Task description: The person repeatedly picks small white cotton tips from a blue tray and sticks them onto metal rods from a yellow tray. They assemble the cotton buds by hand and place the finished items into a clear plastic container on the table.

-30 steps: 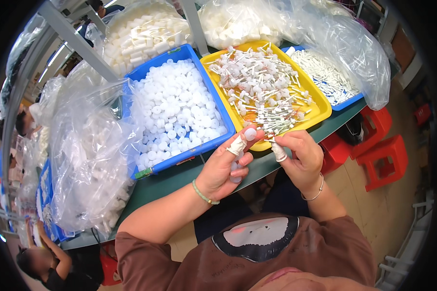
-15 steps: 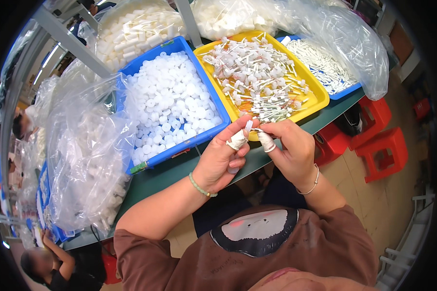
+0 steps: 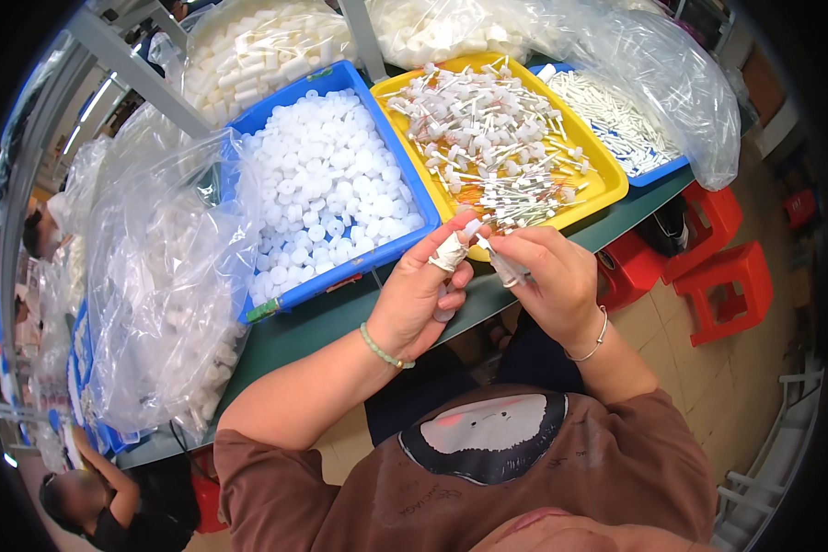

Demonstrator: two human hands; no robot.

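Note:
My left hand is closed, pinching a small white plastic cap between thumb and forefinger. Facing it, my right hand grips a thin white stick whose tip is close to the cap; whether they touch is too small to tell. White wrapping covers both thumbs. Just beyond my fingers is a yellow tray heaped with white sticks that carry translucent caps and fine orange strands. To its left, a blue tray holds many loose round white caps.
Another blue tray of short white sticks stands at the right, partly under a clear plastic bag. Large clear bags crowd the left side and the back. Red stools stand to the right; a person sits at the lower left.
My hands stay near the yellow tray's front edge. The left fingers have turned the cap slightly, and the right hand has shifted a little, its stick now pointing up toward the cap.

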